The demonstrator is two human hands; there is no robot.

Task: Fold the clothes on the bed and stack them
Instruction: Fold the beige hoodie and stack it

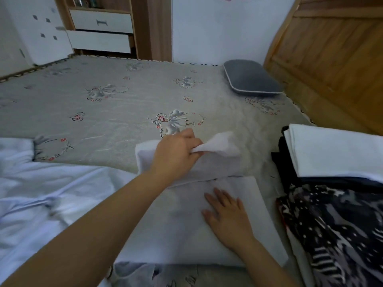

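A white garment (178,230) lies partly folded on the bed (116,112) in front of me. My left hand (178,154) pinches its far edge and holds that part lifted off the bed. My right hand (226,216) rests flat, fingers spread, on the near folded part. At the right stands a stack of folded clothes (335,154) with a white piece on top and dark ones under it. A black-and-white patterned garment (335,230) lies in front of that stack. A pale blue shirt (47,195) is spread loose at the left.
A grey pillow (251,79) lies at the far right of the bed beside the wooden headboard (331,54). White drawers (101,30) and a cabinet stand beyond the far edge. The bed's patterned cover is bare across the middle and far left.
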